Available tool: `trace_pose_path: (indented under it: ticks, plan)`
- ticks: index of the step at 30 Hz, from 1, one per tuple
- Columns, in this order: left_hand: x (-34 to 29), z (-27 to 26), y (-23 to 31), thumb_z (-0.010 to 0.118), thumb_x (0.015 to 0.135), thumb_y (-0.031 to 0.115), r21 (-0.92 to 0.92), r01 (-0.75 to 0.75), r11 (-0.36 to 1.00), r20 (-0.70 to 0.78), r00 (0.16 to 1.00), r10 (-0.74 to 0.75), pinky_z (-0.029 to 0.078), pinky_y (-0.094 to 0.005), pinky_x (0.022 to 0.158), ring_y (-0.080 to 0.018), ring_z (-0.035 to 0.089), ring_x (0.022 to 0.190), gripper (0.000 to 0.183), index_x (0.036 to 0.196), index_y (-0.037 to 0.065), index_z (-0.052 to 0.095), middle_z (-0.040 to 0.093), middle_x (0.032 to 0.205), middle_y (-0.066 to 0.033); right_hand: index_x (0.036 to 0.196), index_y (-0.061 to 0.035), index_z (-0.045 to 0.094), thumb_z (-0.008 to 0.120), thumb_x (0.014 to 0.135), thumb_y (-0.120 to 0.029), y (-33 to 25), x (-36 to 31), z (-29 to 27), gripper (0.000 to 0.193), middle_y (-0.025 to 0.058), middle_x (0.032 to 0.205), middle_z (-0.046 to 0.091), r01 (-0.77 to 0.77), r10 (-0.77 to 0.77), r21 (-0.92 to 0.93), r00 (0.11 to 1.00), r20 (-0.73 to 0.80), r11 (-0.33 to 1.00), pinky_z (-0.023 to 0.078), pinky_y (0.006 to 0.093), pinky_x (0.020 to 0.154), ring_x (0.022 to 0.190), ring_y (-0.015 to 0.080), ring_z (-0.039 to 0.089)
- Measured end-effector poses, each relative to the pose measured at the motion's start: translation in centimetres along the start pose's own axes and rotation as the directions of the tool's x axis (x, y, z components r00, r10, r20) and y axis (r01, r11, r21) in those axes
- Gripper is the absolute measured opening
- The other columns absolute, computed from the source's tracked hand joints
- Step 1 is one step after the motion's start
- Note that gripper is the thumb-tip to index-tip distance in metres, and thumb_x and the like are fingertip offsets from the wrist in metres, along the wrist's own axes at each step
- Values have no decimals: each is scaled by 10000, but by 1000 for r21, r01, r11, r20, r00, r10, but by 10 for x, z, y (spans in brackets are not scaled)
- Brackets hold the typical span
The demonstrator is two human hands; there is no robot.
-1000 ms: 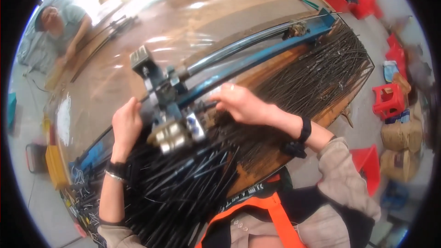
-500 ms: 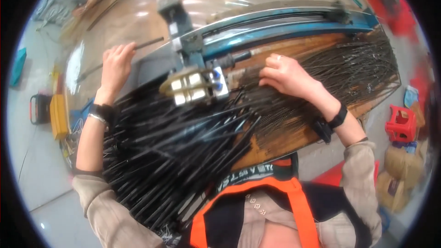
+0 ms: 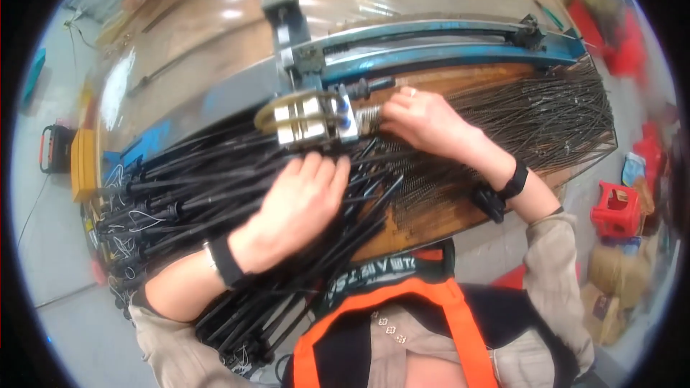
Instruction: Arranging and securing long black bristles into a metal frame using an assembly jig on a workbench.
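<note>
The bare left hand (image 3: 302, 200) lies over long black rods (image 3: 205, 192) at the near side of the blue metal rail fixture (image 3: 453, 59). The bare right hand (image 3: 429, 123), fingers curled, is also on the fixture's near side. Thin dark wires (image 3: 535, 113) lie alongside its right half. A red plastic stool (image 3: 617, 208) stands to its right.

Grey floor (image 3: 57, 259); red stool (image 3: 619, 227) at right.

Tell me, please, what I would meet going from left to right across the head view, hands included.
Black boxy case → yellow upright box → the person's bare left hand → the person's right hand, wearing a ring → red plastic stool.
</note>
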State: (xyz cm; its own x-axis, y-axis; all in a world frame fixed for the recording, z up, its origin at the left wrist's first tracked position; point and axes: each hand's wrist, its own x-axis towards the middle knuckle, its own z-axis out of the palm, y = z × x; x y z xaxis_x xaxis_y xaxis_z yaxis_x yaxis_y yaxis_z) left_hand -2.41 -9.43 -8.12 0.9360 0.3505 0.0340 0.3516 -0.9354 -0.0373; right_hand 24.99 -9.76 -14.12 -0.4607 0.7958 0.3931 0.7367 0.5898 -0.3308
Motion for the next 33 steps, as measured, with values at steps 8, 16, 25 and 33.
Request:
trace_pose_path:
  ticks: [8,16,25,33]
  plan:
    - [-5,-37,-2,611,771,0,-204,54,977,-60,996,-67,498,-338,580,-249,583,734,481,1250,41,604,566,825,-95,969,-24,679,723,865,-161,-15,-8,-26,178,70,767,649,-230,395,520,889,-232,823,515,311,667,712,161,622]
    - [9,-70,-25,654,808,14,-38,105,994,-216,970,-110,477,-353,513,-246,572,665,444,1247,75,636,544,759,-94,921,-31,710,720,886,-192,-27,-20,-46,165,31,708,595,-128,428,687,857,-286,715,453,259,602,669,106,567]
    - [38,-80,-21,672,830,83,-20,9,1000,-64,998,-10,471,-368,521,-252,584,676,441,1268,104,629,547,730,-82,1136,-109,681,742,820,-180,-12,-32,-35,329,54,778,659,64,-31,41,836,-548,997,527,346,672,781,255,621]
    - [104,-99,-45,633,837,51,5,-68,998,-206,976,68,477,-400,583,-294,593,702,316,1151,84,637,556,760,-106,1273,-117,597,752,818,-250,85,-96,-53,498,93,852,656,-455,402,29,752,-523,890,548,358,669,763,293,639]
